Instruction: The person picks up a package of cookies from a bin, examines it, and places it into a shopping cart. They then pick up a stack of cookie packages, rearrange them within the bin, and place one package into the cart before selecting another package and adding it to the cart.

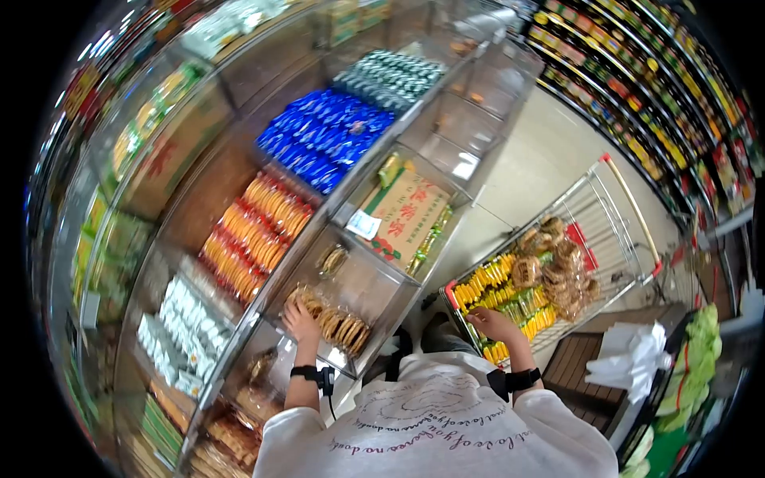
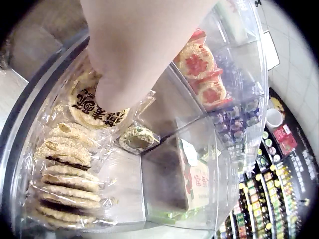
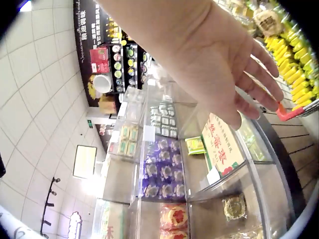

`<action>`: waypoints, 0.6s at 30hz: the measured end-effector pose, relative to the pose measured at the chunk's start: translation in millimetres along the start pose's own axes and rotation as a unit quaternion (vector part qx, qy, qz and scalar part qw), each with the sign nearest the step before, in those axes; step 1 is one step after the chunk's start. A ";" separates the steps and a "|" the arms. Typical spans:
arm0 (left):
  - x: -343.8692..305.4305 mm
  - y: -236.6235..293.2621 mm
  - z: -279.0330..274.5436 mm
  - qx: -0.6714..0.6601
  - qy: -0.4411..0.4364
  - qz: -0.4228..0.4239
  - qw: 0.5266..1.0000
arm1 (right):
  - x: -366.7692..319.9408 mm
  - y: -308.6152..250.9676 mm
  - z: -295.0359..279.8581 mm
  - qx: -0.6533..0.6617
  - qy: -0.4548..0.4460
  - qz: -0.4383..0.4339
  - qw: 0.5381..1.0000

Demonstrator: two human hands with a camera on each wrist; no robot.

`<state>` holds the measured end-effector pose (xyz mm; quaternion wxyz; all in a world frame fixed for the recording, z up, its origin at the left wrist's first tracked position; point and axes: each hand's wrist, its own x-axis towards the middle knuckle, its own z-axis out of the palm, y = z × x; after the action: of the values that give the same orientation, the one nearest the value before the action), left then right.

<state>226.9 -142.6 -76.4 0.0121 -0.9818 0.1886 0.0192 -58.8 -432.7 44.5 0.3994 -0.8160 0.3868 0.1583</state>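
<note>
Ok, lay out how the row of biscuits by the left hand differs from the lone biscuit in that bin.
The row is several biscuits packed together, while the lone biscuit sits apart. Most in the row stand on edge; the lone biscuit shows a broad face upward. The row is pale golden, whereas the lone biscuit looks darker, with greenish specks. Both are roundish and in clear wrapping.

**Bright Interior, Curved and Darkened Edges**

Head view: lighting bright; white glare noted on the clear bins. Left-hand shelving smeared and bowed; corners black. Left wrist view: near forearm pale and soft in detail; wrapped cakes show glints, with dark shadow between them. Right wrist view: a white glow flares beside a pale, bright panel. Straight lines bend; corners darken.
</note>
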 end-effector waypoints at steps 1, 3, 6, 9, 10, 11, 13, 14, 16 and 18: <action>-0.3 -0.8 5.8 0.017 0.005 -0.005 1.000 | 4.8 12.6 1.6 0.024 0.009 -0.029 0.999; 1.3 0.4 12.7 0.032 0.006 -0.001 0.999 | 5.9 26.1 -2.6 0.126 0.033 -0.045 0.990; -1.2 2.6 5.4 0.030 -0.029 -0.012 0.999 | 38.9 92.1 10.8 0.222 0.142 -0.029 0.964; 0.2 4.1 2.6 0.030 -0.040 -0.026 0.998 | 53.7 132.6 1.7 0.306 0.208 0.031 0.928; 0.5 6.4 -1.7 0.030 -0.040 -0.025 0.998 | 60.3 152.4 -0.7 0.354 0.238 0.079 0.901; 0.3 9.0 -6.2 0.030 -0.071 -0.070 0.995 | 70.1 176.4 -1.8 0.366 0.247 0.101 0.891; -7.8 27.7 -34.3 -0.046 -0.010 -0.116 0.992 | 76.5 195.3 -13.6 0.382 0.270 0.146 0.872; -10.5 34.5 -35.9 -0.044 -0.012 -0.116 0.992 | 78.5 204.7 -19.7 0.395 0.291 0.189 0.851; -18.3 44.0 -36.4 -0.046 0.031 -0.134 0.989 | 105.4 267.4 -6.8 0.408 0.329 0.176 0.833; -31.0 60.1 -43.3 -0.052 0.046 -0.115 0.991 | 120.7 299.8 -4.2 0.252 0.415 0.210 0.849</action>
<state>177.3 -188.2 -32.8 -0.0452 -0.9961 0.0731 -0.0181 -207.6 -611.3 -180.0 0.3512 -0.5761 0.7050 -0.2183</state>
